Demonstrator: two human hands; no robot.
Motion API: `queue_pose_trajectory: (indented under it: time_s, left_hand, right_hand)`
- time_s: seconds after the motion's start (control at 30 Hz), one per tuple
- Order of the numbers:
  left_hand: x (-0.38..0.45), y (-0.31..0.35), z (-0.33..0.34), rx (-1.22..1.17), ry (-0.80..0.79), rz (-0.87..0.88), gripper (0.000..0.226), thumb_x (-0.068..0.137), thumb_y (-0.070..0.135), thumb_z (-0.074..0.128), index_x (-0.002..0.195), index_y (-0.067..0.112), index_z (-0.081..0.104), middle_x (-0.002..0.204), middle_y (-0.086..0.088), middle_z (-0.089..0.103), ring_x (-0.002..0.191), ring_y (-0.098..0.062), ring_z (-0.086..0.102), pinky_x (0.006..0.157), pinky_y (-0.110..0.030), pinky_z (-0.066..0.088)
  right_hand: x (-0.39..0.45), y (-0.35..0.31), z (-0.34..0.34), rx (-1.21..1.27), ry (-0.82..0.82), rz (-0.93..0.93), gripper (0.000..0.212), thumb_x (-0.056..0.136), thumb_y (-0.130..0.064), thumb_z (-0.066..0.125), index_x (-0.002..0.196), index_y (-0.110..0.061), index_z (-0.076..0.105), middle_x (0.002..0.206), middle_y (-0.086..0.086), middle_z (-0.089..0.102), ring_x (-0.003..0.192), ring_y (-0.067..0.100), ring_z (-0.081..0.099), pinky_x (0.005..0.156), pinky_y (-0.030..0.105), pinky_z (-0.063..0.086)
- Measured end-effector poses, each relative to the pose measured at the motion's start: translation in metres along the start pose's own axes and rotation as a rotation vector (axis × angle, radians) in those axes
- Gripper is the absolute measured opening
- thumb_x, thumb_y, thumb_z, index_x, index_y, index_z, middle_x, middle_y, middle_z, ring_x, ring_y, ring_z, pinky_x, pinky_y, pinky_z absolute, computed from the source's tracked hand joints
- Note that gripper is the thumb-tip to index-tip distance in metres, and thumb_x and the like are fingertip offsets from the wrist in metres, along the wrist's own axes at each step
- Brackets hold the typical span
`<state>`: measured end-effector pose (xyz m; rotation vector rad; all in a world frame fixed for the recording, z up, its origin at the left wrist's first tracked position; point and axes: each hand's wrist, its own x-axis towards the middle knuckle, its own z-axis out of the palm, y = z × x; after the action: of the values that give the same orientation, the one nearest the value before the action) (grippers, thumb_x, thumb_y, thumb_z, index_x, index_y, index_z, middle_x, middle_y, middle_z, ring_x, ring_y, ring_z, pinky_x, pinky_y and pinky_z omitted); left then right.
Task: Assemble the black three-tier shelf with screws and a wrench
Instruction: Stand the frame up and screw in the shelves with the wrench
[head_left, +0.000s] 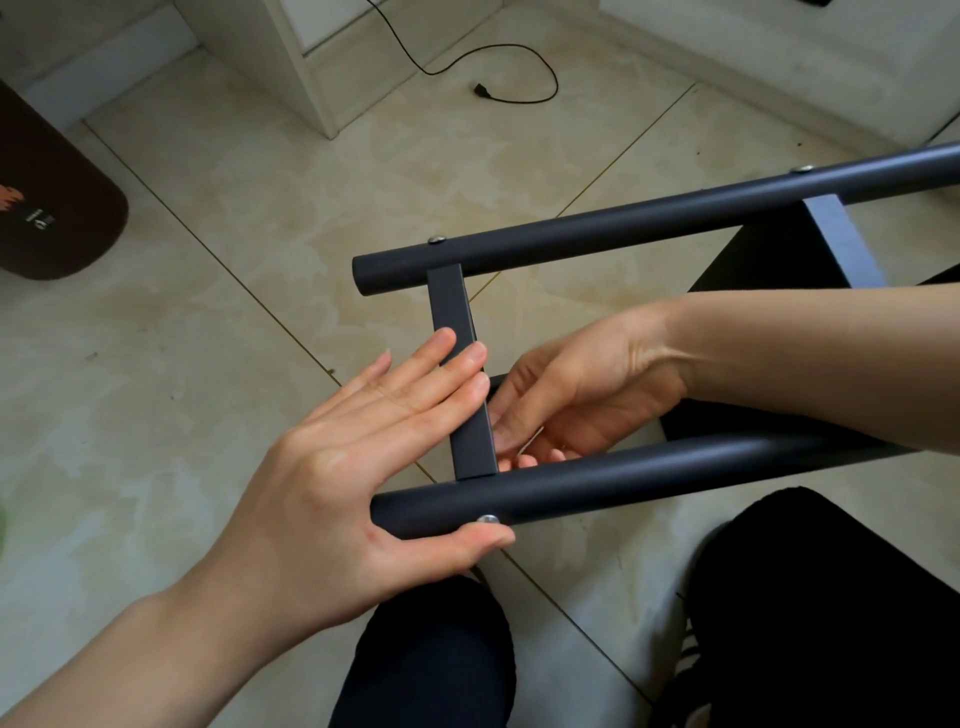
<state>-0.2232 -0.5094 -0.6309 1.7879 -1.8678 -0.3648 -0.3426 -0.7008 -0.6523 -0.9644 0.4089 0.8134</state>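
The black shelf frame lies on its side over my knees. Its far round tube (623, 223) and near round tube (649, 475) run left to right, joined by a flat black crossbar (451, 301). My left hand (358, 457) lies with straight fingers on the crossbar, its thumb pressed under the near tube beside a silver screw head (488, 518). My right hand (566, 405) reaches in behind the crossbar between the tubes, fingers curled; what they hold is hidden. Silver screws (437, 239) sit in the far tube. A black shelf panel (769, 254) shows at right. No wrench is visible.
Beige tiled floor (260, 208) lies all around. A dark brown mat (57, 208) sits at the left edge. A black cable with a plug (483, 91) trails near white furniture (291, 57) at the back. My knees in black trousers (431, 660) are at the bottom.
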Motion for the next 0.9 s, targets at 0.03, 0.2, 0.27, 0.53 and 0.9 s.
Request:
queue_pose_trajectory:
  time_s: [0.03, 0.2, 0.27, 0.53, 0.9]
  left_hand:
    - [-0.0002, 0.0001, -0.0001, 0.001, 0.0, 0.001, 0.076, 0.078, 0.052, 0.072, 0.136, 0.006, 0.056, 0.148, -0.003, 0.051, 0.143, -0.016, 0.043, 0.116, -0.049, 0.038]
    - [0.0006, -0.0001, 0.0005, 0.002, 0.002, 0.002, 0.076, 0.079, 0.052, 0.072, 0.137, 0.006, 0.055, 0.148, -0.003, 0.051, 0.143, -0.016, 0.042, 0.116, -0.047, 0.037]
    - [0.0013, 0.0001, 0.0012, -0.002, 0.004, 0.004, 0.075, 0.078, 0.051, 0.073, 0.136, 0.006, 0.056, 0.148, -0.002, 0.051, 0.143, -0.016, 0.043, 0.116, -0.047, 0.038]
    - [0.0004, -0.0004, 0.001, -0.007, 0.007, 0.006, 0.075, 0.078, 0.051, 0.073, 0.136, 0.007, 0.056, 0.148, -0.002, 0.05, 0.144, -0.016, 0.042, 0.116, -0.047, 0.038]
    - [0.0004, -0.0006, 0.0016, -0.003, 0.012, 0.014, 0.075, 0.079, 0.051, 0.072, 0.136, 0.005, 0.056, 0.148, -0.002, 0.051, 0.143, -0.016, 0.043, 0.117, -0.045, 0.037]
  right_hand:
    - [0.0001, -0.0005, 0.0006, -0.01, 0.0, 0.004, 0.013, 0.093, -0.011, 0.052, 0.091, -0.006, 0.064, 0.072, 0.0, 0.063, 0.061, 0.005, 0.058, 0.06, 0.015, 0.05]
    - [0.0051, 0.0022, 0.0013, -0.007, 0.028, 0.06, 0.018, 0.096, -0.018, 0.053, 0.105, -0.005, 0.062, 0.089, 0.006, 0.063, 0.079, 0.013, 0.061, 0.076, 0.024, 0.054]
    - [0.0061, 0.0028, 0.0013, 0.002, 0.029, 0.047, 0.019, 0.101, -0.017, 0.048, 0.106, -0.004, 0.061, 0.091, 0.007, 0.062, 0.079, 0.014, 0.062, 0.077, 0.025, 0.054]
    - [0.0013, -0.0018, 0.0029, 0.017, 0.005, -0.003, 0.02, 0.098, -0.008, 0.047, 0.087, -0.003, 0.063, 0.067, 0.001, 0.063, 0.056, 0.005, 0.059, 0.057, 0.015, 0.051]
    - [0.0007, -0.0018, 0.0015, 0.026, 0.0, 0.022, 0.013, 0.093, -0.015, 0.055, 0.09, -0.006, 0.064, 0.075, 0.002, 0.06, 0.062, 0.006, 0.057, 0.062, 0.017, 0.053]
